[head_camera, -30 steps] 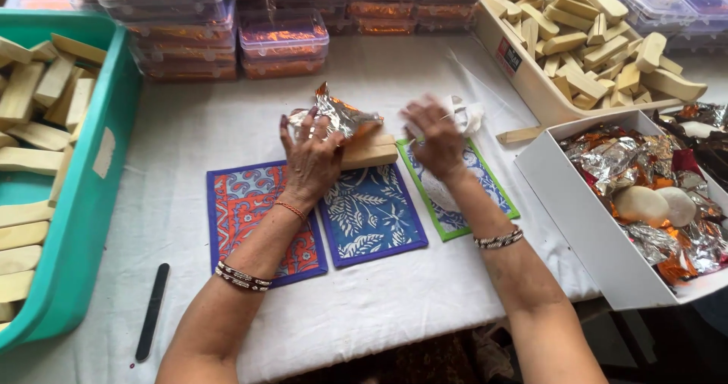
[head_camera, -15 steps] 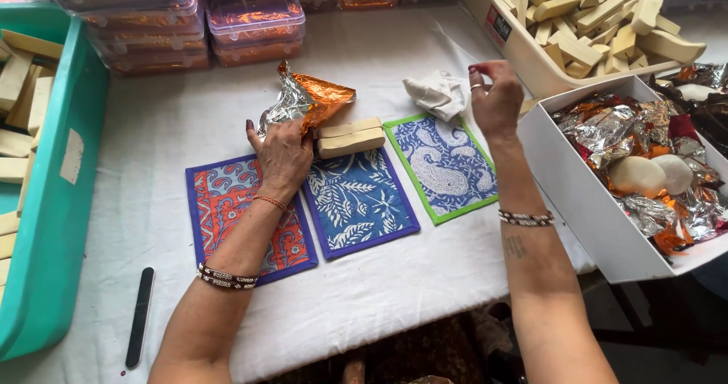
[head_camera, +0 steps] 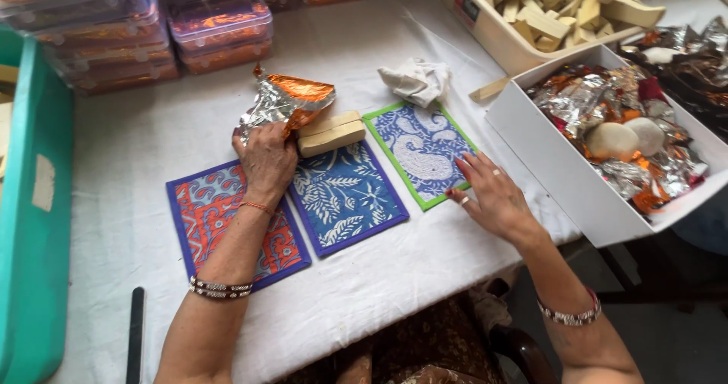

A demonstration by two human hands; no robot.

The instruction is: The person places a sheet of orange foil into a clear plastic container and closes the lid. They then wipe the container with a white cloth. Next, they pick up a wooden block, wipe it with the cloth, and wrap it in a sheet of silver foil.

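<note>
head view: left hand clenched on crumpled foil wrapper beside wooden block; right hand lies open-fingered, flat on green-edged mat.

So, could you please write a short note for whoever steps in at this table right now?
Left hand: grip closed on a crumpled sheet of orange and silver foil, held over the table just behind the mats.
Right hand: open, empty, fingers resting on the edge of the green-bordered mat.
Two pale bars lie stacked and bare beside the foil, at the top of the blue leaf mat. The red mat is under the left forearm.
White box on the right holds crumpled foil and round pale pieces.
Done: bars are out of any wrap. Left: foil not yet put down.
</note>
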